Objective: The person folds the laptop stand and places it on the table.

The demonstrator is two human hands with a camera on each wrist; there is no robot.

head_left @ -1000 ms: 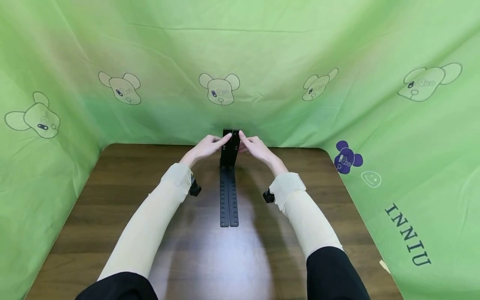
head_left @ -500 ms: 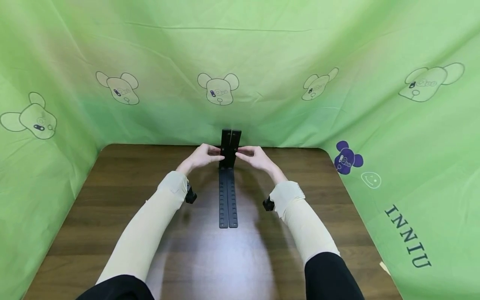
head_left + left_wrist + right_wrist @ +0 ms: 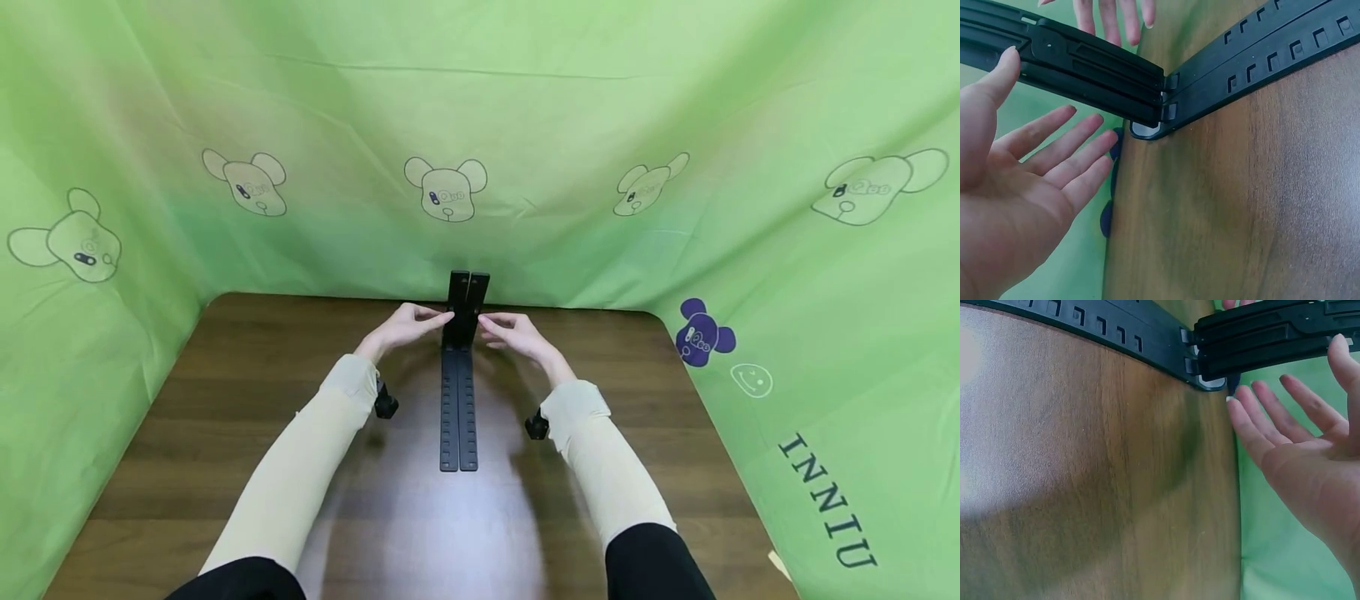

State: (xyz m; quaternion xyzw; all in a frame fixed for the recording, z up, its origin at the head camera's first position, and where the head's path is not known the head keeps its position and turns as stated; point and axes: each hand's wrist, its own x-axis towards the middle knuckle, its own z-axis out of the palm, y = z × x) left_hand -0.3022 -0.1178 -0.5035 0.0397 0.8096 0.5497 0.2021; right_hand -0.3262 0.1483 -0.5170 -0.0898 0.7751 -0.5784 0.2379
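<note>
Black hinged stand (image 3: 463, 367), upright part flanked by left hand (image 3: 402, 327) and right hand (image 3: 512, 335); both palms inward, fingers straight, spread, gripping nothing.

hands (image 3: 405, 327): 2 | black folding stand (image 3: 459, 408): 1 | wooden table (image 3: 225, 400): 1

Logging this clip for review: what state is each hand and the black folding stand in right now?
left hand: open, fingers straight, thumb tip at the raised arm.
right hand: open, fingers straight beside the raised arm.
black folding stand: unfolded at the hinge, base flat on the table, far arm raised upright.
</note>
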